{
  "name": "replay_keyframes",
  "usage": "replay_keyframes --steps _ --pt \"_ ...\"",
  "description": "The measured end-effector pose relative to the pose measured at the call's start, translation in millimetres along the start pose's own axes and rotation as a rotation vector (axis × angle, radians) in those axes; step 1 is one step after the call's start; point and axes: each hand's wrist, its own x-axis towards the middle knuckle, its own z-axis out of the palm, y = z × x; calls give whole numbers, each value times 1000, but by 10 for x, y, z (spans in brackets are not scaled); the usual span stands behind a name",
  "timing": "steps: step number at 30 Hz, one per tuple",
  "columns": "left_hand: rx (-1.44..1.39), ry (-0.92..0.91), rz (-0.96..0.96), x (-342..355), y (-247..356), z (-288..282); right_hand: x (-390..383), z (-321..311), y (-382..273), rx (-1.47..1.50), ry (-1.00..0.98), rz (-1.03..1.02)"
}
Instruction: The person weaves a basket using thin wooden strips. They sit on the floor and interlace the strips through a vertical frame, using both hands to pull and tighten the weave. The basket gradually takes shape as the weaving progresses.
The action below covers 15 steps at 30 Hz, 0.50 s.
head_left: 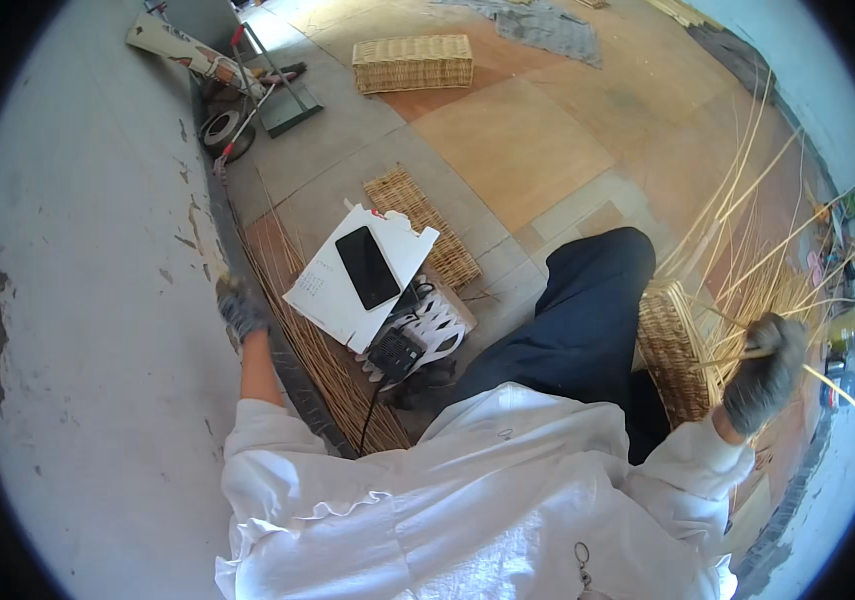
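My right hand (770, 370), in a grey glove, is closed round a pale wicker rod (853, 402) whose end sticks out to the right. Beside it, against my right leg, stands a partly woven wicker basket (670, 350) with long loose rods (738, 190) fanning out from it. My left hand (242, 310), gloved in grey too, is stretched out to the left by the wall. Its fingers are too blurred to read. A long bundle of thin brown rods (313, 355) lies on the floor next to that hand.
Ahead of me a white board (323, 285) carries a black phone (368, 267), with a black device (395, 353) and cable beside it. Behind lies a flat woven panel (423, 225). Farther off are a finished wicker box (413, 65), a dustpan (290, 110) and a grey cloth (548, 30).
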Motion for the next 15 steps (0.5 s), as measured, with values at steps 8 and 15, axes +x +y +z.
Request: replay_keyframes --steps 8,15 --pt "701 -274 48 334 178 434 -532 -602 -1030 -632 818 -916" --pt "-735 -1185 515 -1514 4410 775 -1206 -1936 -633 -312 1150 -184"
